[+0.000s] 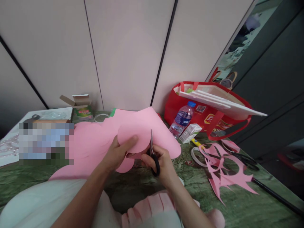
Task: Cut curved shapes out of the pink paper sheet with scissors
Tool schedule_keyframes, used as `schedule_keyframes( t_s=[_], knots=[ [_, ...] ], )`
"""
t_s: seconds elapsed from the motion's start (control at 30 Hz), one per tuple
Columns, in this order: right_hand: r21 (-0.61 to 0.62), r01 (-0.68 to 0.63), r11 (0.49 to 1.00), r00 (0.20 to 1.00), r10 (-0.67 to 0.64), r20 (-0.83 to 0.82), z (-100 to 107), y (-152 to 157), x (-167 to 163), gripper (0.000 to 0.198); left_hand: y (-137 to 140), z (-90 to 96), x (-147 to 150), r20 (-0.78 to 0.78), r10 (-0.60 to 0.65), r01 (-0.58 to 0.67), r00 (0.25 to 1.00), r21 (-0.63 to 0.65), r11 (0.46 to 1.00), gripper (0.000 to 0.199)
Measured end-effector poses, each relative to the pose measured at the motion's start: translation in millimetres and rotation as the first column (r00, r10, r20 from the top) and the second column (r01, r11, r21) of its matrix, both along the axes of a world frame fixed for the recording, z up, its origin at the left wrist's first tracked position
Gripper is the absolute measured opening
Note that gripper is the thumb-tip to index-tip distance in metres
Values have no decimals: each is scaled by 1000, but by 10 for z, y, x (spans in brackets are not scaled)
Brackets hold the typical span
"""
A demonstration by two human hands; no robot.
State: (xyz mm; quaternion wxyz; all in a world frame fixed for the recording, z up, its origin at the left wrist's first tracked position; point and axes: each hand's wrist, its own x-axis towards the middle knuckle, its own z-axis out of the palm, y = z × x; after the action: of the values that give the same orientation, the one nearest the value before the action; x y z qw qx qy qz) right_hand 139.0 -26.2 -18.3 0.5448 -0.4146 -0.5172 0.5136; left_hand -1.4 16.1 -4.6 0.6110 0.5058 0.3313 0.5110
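Observation:
My left hand (pixel 118 150) is closed on a sheet of pink paper (pixel 152 122), its thumb lying flat on a rounded part of it. In my right hand (pixel 163 163) is a pair of scissors (pixel 155 164) with black handles, held upright. The thin blades point away from me and stand against the right edge of the rounded pink part. Fingers hide part of the handles. More pink paper (pixel 83 145) with curved edges spreads out to the left of my left hand.
Pink paper offcuts (pixel 223 167) lie at right beside a roll of tape (pixel 198 156). Behind them stand a water bottle (pixel 182 118), a small white box (pixel 190 133) and a red bag (pixel 171 101). An open green box (pixel 83 109) sits back left, near the wall panels (pixel 128 57).

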Motion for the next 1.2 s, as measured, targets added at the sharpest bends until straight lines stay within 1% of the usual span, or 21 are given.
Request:
schedule_keyframes(
  t_s=[0.07,0.2,0.33,0.53,0.7,0.87,1.0,1.2],
  knots=[
    [-14,7,1000,1000,-8,-11,-26,3,6,33,9,-6,3,-1,5,-5,1000,1,1000,32],
    [-15,25,1000,1000,-24,15,-55,17,14,36,10,-15,-13,-107,29,-27,994,20,999,33],
    [-3,6,1000,1000,-6,-23,-43,17,14,34,-1,-9,-29,-162,42,-39,986,26,999,32],
    [24,-17,1000,999,18,-46,-51,24,17,29,7,-29,-39,-165,44,-39,985,34,999,31],
    [16,-1,1000,1000,2,-19,-36,29,15,32,8,-29,-40,-162,46,-39,986,46,998,30],
    [9,2,1000,999,-1,-34,-20,24,2,35,3,-8,-31,-141,57,-53,988,32,998,26],
    [9,11,1000,1000,-11,-27,-36,24,-5,36,7,-13,-37,-160,72,-64,984,50,997,28],
    [-5,2,1000,1000,-2,-16,-21,15,2,35,7,-6,-41,-132,55,-49,990,46,998,25]
  ],
)
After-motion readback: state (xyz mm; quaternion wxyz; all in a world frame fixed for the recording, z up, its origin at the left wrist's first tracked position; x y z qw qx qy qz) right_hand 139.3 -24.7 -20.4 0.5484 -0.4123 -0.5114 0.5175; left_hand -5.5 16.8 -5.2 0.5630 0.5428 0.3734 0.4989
